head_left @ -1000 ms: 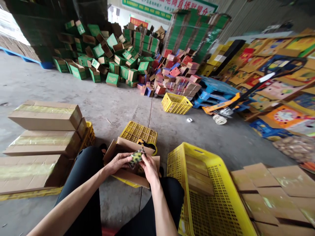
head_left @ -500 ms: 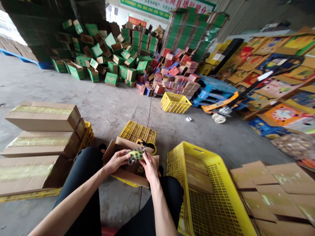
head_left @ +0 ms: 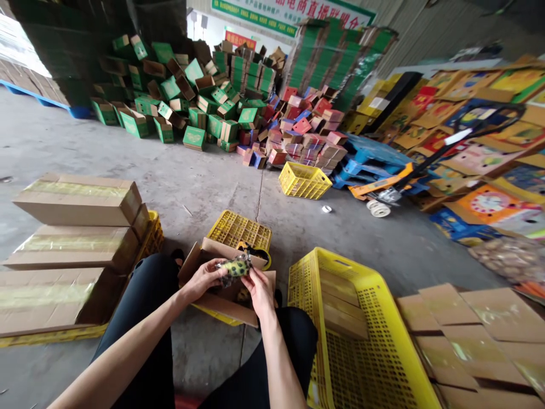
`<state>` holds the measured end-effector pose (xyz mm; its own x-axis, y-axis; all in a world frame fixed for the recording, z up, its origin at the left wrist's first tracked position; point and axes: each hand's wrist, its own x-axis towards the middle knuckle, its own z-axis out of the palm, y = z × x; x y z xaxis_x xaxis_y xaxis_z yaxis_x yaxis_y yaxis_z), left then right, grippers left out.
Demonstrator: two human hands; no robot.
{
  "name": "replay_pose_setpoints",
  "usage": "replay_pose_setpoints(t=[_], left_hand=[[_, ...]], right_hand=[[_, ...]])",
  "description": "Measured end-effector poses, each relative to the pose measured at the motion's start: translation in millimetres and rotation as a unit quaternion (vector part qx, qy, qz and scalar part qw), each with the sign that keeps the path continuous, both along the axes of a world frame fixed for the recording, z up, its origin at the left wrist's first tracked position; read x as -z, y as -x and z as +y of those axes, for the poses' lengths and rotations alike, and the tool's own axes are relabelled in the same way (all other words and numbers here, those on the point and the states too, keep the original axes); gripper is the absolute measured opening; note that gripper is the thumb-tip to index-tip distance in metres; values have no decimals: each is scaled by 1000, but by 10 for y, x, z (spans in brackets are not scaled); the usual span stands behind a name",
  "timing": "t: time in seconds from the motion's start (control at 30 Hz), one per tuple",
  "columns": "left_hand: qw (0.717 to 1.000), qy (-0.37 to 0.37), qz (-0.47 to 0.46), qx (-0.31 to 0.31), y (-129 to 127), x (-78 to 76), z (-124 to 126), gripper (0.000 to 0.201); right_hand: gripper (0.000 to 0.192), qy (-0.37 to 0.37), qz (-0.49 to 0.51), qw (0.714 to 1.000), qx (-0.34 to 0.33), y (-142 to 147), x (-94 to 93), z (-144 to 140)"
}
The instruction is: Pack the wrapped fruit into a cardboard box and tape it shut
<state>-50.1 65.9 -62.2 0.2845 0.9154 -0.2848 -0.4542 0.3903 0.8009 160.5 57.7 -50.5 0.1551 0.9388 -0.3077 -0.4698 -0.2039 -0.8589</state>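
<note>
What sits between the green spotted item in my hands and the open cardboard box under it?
Nothing visible. The left hand and right hand hold the green spotted item directly above the open cardboard box, with no object seen in between.

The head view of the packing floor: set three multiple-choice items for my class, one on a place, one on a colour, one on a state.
1. Where is the green spotted item held?
A. over the open cardboard box
B. inside the big crate
C. on the taped cartons

2. What colour is the big crate beside the person's right leg?
A. blue
B. yellow
C. red

3. How is the item held?
A. lying loose in the box
B. by one hand only
C. between the left hand and the right hand

Answers: 1 A, the item sits above the box's open flaps. 2 B, its perforated walls are yellow. 3 C, fingers of both hands grip it.
</note>
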Motion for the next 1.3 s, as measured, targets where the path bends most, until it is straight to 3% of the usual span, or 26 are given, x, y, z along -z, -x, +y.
replay_pose_setpoints(t=[0.27,0.43,0.53,0.67,0.83,1.03,1.3], left_hand=[[999,-15,-9,37,-16,14,-3,59],[999,-20,-9,49,12,73,36,52],[999,9,2,52,27,112,49,51],[995,75,6,62,30,119,58,60],[993,97,-40,46,9,74,50,73],[997,14,-34,67,16,16,10,53],[999,9,30,45,38,97,40,46]], right_hand=[[46,31,-92,995,-18,-13,-34,-13],[61,13,-59,996,-59,17,-124,-26],[66,-19,-30,995,-90,35,-191,-51],[54,-23,-37,990,-132,41,-237,-77],[49,-9,-42,994,-101,41,-227,-75],[53,11,-57,995,-77,48,-189,-52],[53,21,-117,989,-87,37,-170,-48]])
